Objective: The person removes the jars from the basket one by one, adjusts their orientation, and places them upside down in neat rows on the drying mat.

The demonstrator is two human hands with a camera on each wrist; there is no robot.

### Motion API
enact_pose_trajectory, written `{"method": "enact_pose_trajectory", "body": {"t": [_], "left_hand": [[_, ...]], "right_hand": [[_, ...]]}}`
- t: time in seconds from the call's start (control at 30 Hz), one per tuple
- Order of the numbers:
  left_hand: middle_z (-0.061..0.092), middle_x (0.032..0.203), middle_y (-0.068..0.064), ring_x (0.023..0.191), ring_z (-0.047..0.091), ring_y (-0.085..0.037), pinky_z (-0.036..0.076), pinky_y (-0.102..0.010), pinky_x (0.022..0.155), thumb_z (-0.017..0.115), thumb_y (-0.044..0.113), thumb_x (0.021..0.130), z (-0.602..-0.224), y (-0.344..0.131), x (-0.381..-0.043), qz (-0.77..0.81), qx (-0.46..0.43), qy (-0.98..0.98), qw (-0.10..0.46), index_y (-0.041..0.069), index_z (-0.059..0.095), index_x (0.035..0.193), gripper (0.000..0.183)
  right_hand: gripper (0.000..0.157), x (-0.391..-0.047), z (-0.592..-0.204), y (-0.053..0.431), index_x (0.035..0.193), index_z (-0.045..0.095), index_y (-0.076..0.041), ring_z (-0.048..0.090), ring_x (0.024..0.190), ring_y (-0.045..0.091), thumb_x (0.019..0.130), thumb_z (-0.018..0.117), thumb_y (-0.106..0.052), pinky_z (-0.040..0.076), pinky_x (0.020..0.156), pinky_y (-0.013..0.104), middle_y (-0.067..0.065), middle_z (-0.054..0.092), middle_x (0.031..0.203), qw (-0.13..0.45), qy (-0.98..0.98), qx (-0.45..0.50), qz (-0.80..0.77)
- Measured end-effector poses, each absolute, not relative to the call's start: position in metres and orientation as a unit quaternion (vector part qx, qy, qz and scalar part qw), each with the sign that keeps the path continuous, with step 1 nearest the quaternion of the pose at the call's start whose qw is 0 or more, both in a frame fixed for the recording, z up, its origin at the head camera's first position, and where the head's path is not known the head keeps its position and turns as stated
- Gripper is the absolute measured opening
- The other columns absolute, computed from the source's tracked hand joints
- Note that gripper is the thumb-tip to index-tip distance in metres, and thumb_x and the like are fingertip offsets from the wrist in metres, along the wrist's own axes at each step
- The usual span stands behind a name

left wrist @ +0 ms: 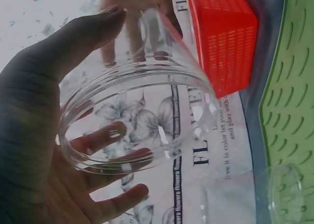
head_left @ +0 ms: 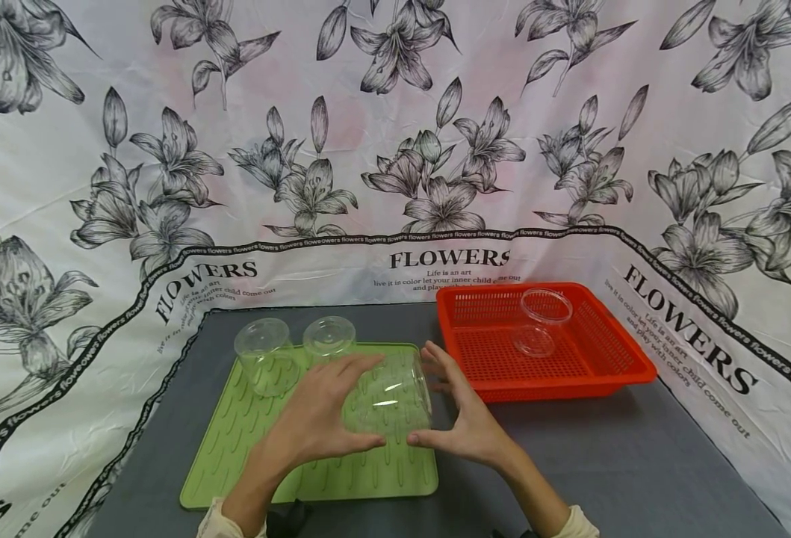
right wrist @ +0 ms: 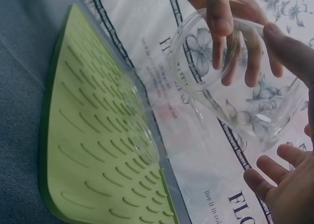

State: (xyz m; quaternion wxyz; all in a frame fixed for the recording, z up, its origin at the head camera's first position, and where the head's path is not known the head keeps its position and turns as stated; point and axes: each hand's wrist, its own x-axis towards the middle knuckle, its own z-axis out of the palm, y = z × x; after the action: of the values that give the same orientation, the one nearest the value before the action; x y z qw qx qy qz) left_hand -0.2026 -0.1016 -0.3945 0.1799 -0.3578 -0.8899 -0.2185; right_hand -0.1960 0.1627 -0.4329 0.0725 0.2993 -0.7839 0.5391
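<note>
Nearest, two pale sleeves (head_left: 573, 523) enter from below the green mat (head_left: 368, 478), the left hand (head_left: 321, 415) reaching over it and the right hand (head_left: 465, 418) out past its right edge. Between them a clear cup (head_left: 390, 392) lies on its side in their hold, above the right part of the mat. The left hand curves round the cup's left end, thumb on the near side and fingers spread along the far side. The right hand spans the other end, likewise parted wide, thumb toward the near edge of the mat and fingers beyond the cup. Whether every fingertip touches, I cannot tell.

Toward the far left corner of the mat stands another clear cup (head_left: 267, 357), and just right of it, by the mat's far edge, a smaller-looking one (head_left: 330, 340). Off the mat's far right corner sits a red basket (head_left: 563, 390) with one more clear cup (head_left: 544, 321) inside. Behind the mat rises a flower-printed cloth (head_left: 361, 291).
</note>
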Motion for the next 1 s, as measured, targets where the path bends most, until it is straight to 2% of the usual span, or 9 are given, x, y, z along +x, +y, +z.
{"method": "enact_pose_trajectory", "body": {"t": [0.2, 0.43, 0.5, 0.57, 0.67, 0.77, 1.0], "left_hand": [[0.054, 0.149, 0.004, 0.134, 0.057, -0.023, 0.050, -0.053, 0.104, 0.093, 0.053, 0.066, -0.404, -0.105, -0.200, -0.275, -0.347, -0.877, 0.190, 0.030, 0.038, 0.157, 0.108], [0.051, 0.152, 0.005, 0.138, 0.053, -0.023, 0.053, -0.051, 0.103, 0.095, 0.045, 0.065, -0.413, -0.101, -0.197, -0.336, -0.329, -0.863, 0.182, 0.031, 0.035, 0.157, 0.110], [0.050, 0.153, 0.005, 0.139, 0.052, -0.023, 0.053, -0.049, 0.104, 0.095, 0.043, 0.065, -0.415, -0.099, -0.196, -0.354, -0.324, -0.860, 0.175, 0.033, 0.034, 0.157, 0.111], [0.051, 0.152, 0.003, 0.139, 0.053, -0.024, 0.052, -0.051, 0.105, 0.096, 0.041, 0.066, -0.418, -0.097, -0.195, -0.374, -0.323, -0.853, 0.169, 0.034, 0.033, 0.157, 0.111], [0.052, 0.151, 0.000, 0.137, 0.054, -0.026, 0.051, -0.053, 0.105, 0.096, 0.039, 0.066, -0.420, -0.095, -0.193, -0.393, -0.319, -0.847, 0.163, 0.034, 0.033, 0.157, 0.110], [0.053, 0.150, -0.001, 0.136, 0.055, -0.027, 0.052, -0.055, 0.104, 0.096, 0.039, 0.067, -0.421, -0.093, -0.191, -0.407, -0.313, -0.844, 0.156, 0.035, 0.033, 0.157, 0.110], [0.048, 0.154, 0.004, 0.139, 0.052, -0.027, 0.050, -0.058, 0.104, 0.094, 0.039, 0.070, -0.423, -0.091, -0.186, -0.435, -0.304, -0.836, 0.143, 0.032, 0.034, 0.157, 0.106]], "right_hand": [[0.120, -0.197, -0.437, 0.163, 0.164, 0.012, -0.031, 0.035, 0.150, 0.034, 0.074, 0.091, -0.019, 0.042, 0.112, 0.057, 0.003, 0.025, 0.168, 0.048, -0.777, 0.293, 0.555], [0.118, -0.196, -0.438, 0.163, 0.164, 0.010, -0.031, 0.020, 0.158, 0.035, 0.078, 0.089, -0.018, 0.031, 0.121, 0.058, 0.012, 0.019, 0.171, 0.008, -0.753, 0.295, 0.588], [0.118, -0.196, -0.438, 0.162, 0.164, 0.010, -0.031, 0.017, 0.158, 0.036, 0.078, 0.089, -0.021, 0.027, 0.121, 0.063, 0.011, 0.018, 0.171, 0.005, -0.751, 0.295, 0.590], [0.119, -0.197, -0.438, 0.161, 0.164, 0.009, -0.032, 0.015, 0.158, 0.038, 0.077, 0.090, -0.026, 0.021, 0.117, 0.074, 0.009, 0.017, 0.171, 0.006, -0.752, 0.296, 0.589], [0.121, -0.197, -0.438, 0.159, 0.164, 0.010, -0.034, 0.013, 0.158, 0.039, 0.075, 0.091, -0.033, 0.018, 0.113, 0.081, 0.002, 0.015, 0.172, 0.009, -0.759, 0.290, 0.583], [0.122, -0.196, -0.438, 0.158, 0.164, 0.011, -0.035, 0.014, 0.157, 0.039, 0.073, 0.092, -0.037, 0.020, 0.112, 0.081, -0.003, 0.015, 0.172, 0.013, -0.757, 0.289, 0.586], [0.116, -0.197, -0.439, 0.157, 0.164, 0.011, -0.031, 0.014, 0.157, 0.040, 0.078, 0.089, -0.037, 0.019, 0.113, 0.080, 0.001, 0.021, 0.170, 0.022, -0.730, 0.305, 0.611]]}}
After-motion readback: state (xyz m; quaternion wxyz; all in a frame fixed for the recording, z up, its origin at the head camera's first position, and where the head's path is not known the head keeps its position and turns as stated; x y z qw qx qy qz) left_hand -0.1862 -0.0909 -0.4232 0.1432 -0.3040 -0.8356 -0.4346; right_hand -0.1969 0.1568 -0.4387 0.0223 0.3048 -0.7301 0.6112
